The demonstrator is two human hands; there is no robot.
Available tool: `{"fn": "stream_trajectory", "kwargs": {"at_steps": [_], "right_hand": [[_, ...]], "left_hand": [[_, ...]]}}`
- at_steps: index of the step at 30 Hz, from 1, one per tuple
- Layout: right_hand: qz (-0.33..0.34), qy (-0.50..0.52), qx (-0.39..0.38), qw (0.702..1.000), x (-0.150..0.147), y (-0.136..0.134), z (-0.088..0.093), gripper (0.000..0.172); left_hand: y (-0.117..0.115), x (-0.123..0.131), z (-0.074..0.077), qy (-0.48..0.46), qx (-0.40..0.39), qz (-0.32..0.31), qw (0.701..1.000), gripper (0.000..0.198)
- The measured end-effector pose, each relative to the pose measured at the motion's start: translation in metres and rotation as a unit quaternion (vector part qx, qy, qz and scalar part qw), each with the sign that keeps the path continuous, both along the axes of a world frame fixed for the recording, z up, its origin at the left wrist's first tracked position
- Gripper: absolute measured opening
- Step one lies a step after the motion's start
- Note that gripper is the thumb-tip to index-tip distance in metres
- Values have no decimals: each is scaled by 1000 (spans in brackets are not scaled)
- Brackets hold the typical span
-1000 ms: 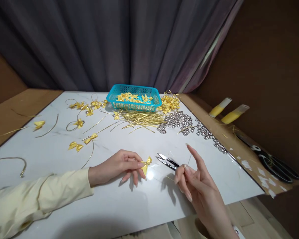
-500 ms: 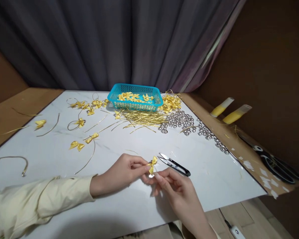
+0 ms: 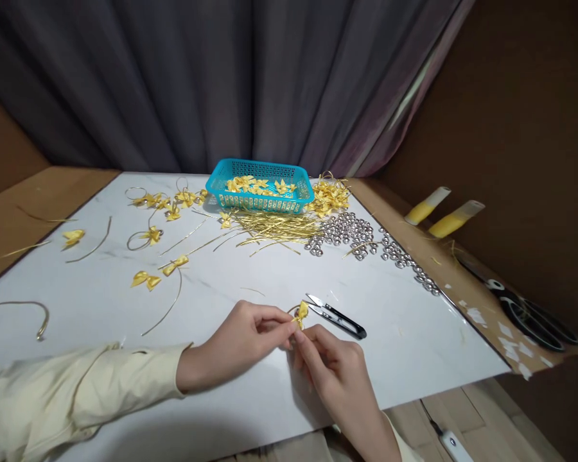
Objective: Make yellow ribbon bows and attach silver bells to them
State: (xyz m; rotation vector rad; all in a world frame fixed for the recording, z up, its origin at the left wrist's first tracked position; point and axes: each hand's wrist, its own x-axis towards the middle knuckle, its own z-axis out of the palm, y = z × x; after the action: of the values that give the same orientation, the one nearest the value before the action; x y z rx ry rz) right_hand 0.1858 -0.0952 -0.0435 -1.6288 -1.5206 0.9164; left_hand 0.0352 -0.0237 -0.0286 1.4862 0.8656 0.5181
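My left hand (image 3: 248,337) pinches a small yellow bow (image 3: 301,312) in front of me, above the white board. Fingertips of my right hand (image 3: 334,362) meet those of the left just below the bow; they are closed, and what lies between them is hidden. A thin gold cord loops out beside the bow. Black-handled thread snips (image 3: 338,316) lie just behind my right hand. Loose yellow bows (image 3: 146,280) and a curved gold cord (image 3: 166,312) rest to the left.
A blue basket (image 3: 260,203) holding yellow bows stands at the back. Gold cords (image 3: 277,230), silver rings (image 3: 344,230) and a pile of bows (image 3: 328,197) lie around it. Large scissors (image 3: 530,317) and two yellow tubes (image 3: 456,219) are on the right.
My hands have come closer together, and my right fingertips have moved up toward the bow. The bow has shifted slightly right and is more covered by fingers. The view has moved slightly.
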Motion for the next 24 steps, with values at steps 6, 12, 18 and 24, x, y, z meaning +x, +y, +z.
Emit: {"fn": "stream_trajectory", "kwargs": {"at_steps": [6, 12, 18, 24], "right_hand": [[-2, -11, -15, 1000, -2, 2, 7, 40], [12, -12, -14, 1000, -4, 2, 10, 38], [-41, -7, 55, 998, 6, -3, 19, 17], [-14, 175, -21, 984, 25, 12, 15, 33]], "left_hand": [[1, 4, 0, 21, 6, 33, 999, 17], [3, 8, 3, 22, 67, 23, 997, 19], [5, 4, 1, 44, 138, 32, 989, 20], [5, 1, -5, 70, 191, 9, 979, 24]]}}
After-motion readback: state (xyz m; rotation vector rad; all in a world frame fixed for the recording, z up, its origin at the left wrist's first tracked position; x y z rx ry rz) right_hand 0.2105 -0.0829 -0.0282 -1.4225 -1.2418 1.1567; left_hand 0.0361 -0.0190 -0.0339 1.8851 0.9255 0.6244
